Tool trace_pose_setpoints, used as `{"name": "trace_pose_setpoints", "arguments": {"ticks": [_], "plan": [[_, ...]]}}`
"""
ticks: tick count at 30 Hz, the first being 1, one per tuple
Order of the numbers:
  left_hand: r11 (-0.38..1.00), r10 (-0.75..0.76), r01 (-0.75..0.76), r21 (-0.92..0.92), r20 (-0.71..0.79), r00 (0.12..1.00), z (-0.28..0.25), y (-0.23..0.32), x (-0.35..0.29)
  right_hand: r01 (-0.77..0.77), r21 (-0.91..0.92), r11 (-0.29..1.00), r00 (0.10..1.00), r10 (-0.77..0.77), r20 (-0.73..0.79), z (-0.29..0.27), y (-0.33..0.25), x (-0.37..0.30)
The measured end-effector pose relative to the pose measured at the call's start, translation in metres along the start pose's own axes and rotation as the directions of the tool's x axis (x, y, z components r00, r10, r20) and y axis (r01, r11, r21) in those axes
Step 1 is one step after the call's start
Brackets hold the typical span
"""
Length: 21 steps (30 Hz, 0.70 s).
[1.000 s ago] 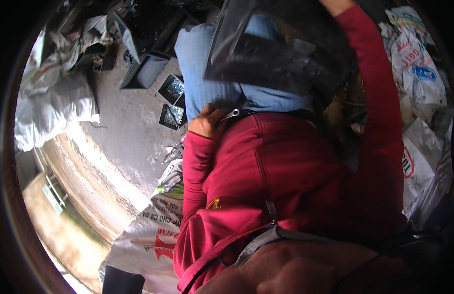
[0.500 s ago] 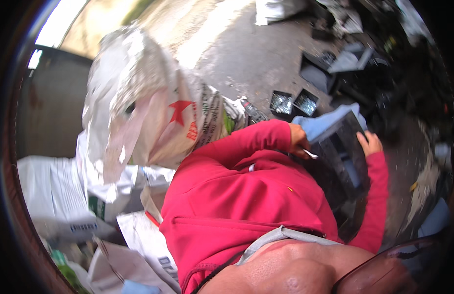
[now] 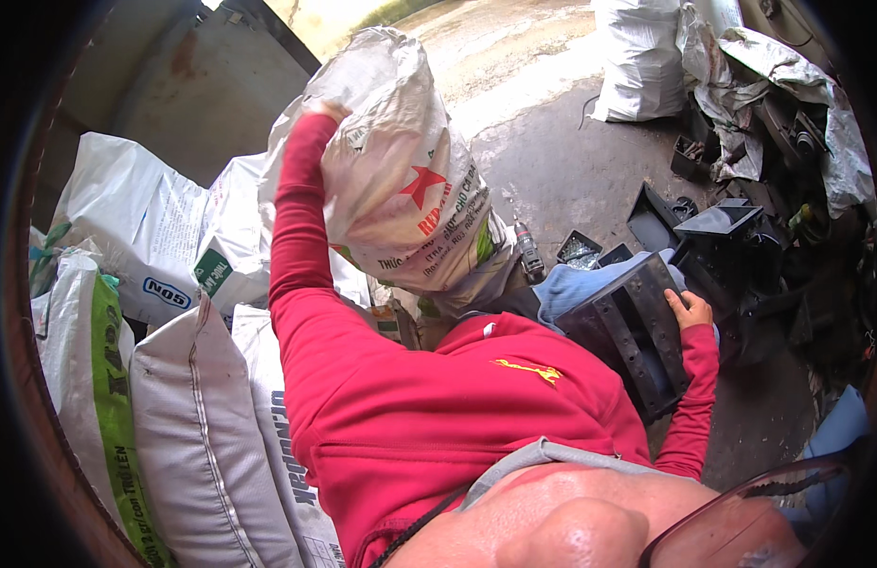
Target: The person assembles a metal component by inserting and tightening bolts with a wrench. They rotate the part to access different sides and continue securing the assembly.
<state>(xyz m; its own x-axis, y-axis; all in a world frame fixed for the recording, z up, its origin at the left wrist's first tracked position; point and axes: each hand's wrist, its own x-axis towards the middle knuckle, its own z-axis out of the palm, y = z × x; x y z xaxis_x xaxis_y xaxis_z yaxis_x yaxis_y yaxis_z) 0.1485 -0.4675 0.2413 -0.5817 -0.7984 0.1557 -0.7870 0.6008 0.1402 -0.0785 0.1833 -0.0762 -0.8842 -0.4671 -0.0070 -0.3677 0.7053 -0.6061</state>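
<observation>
My left hand point(image 3: 327, 110) is up at the mouth of a tall white woven sack point(image 3: 382, 204) with a red star. The sack's rim hides part of that hand and its fingers are blurred. My right hand point(image 3: 691, 310) grips the edge of a black box-shaped part point(image 3: 609, 322) with a slotted, perforated face. This part lies tilted by my lap, over a light blue cloth point(image 3: 569, 292). Between sack and cloth stands a slim dark power screwdriver point(image 3: 528, 254). Beside it is a small black box of shiny screws point(image 3: 579, 251).
Several filled white sacks point(image 3: 187, 417) stand close on my left and behind the tall one. To the right, black parts point(image 3: 723, 241) lie heaped on the concrete floor point(image 3: 552, 142). A white sack point(image 3: 637, 66) stands farther back, near a dark metal panel piece point(image 3: 779, 123).
My left hand has moved left and away, from the black part to the tall sack's mouth. My right hand stays on the part, which now sits more tilted. The view has swung left.
</observation>
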Motion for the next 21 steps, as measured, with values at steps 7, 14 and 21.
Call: {"name": "trace_pose_setpoints", "arguments": {"ticks": [7, 14, 21], "plan": [[0.982, -0.186, 0.185, 0.025, 0.032, 0.982, 0.179, -0.05, -0.019, -0.01, 0.036, 0.999, 0.982, 0.016, -0.186, -0.001, -0.003, -0.008], [0.984, -0.178, 0.178, -0.016, -0.183, 0.967, 0.176, -0.017, 0.023, -0.059, 0.031, 0.998, 0.993, 0.062, -0.105, 0.003, -0.002, 0.0], [0.972, -0.059, 0.025, 0.234, 0.136, 0.989, 0.16, -0.086, 0.082, -0.077, 0.043, 0.996, 0.989, 0.082, -0.125, -0.002, 0.0, -0.004]]}}
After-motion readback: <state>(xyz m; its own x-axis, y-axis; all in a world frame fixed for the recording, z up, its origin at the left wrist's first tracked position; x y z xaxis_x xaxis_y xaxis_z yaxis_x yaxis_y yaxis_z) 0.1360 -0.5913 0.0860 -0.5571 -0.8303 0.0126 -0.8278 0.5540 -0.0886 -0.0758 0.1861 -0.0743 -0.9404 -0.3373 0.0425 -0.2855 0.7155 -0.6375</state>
